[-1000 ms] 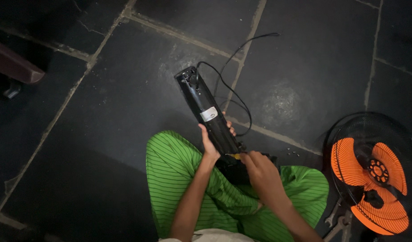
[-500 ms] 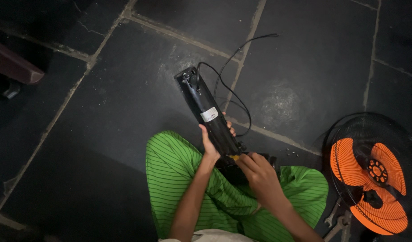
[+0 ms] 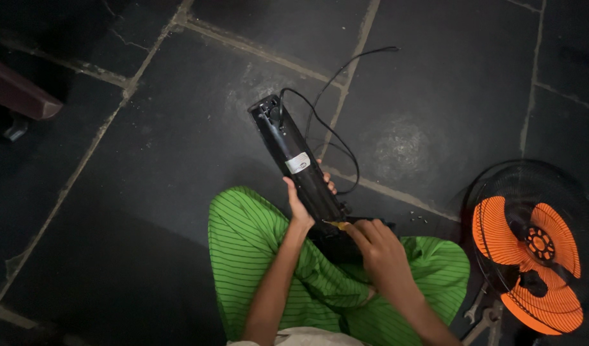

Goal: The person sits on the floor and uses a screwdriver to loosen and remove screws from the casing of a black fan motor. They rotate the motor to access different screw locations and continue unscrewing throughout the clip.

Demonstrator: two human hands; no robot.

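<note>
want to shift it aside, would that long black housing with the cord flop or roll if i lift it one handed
The black housing looks rigid: it stays straight while the left hand grips it partway along. Its flat-sided shape probably won't roll. The thin cord lies in loose loops on the floor and would likely trail and drag.

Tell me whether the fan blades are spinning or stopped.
Stopped: each orange fan blade shows sharp and separate, without blur, behind the black grille.

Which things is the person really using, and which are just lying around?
In use:
- long black appliance body, held by the left hand
- yellow-tipped tool in the right hand
- black cord

Lying about:
- orange-bladed fan
- spanners
- dark red furniture edge
</note>
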